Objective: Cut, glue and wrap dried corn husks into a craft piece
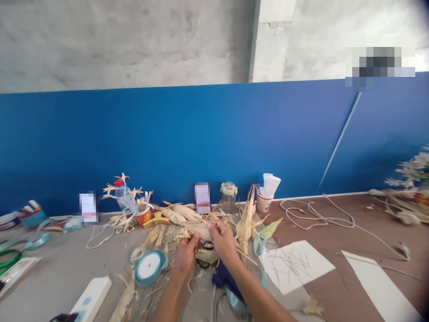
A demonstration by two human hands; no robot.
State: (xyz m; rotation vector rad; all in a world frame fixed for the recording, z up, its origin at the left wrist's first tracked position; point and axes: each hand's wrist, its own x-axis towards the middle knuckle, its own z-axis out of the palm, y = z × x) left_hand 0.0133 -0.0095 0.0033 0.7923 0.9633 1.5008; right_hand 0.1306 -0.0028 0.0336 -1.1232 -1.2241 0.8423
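Over the middle of the littered table, my left hand and my right hand pinch a pale dried corn husk between them. More husks lie behind it, and an upright bundle of husks stands to the right. Beneath my right forearm is a dark blue tool, partly hidden, possibly a glue gun. A spool of light blue ribbon lies left of my left hand, with a small white tape roll behind it. Black scissors-like handles show partly between my hands.
A blue partition closes off the back. Along it stand a clear jar, two phones, a red cup with tools and a paper cup. A power strip lies front left; white paper with thin sticks and a cable lie right.
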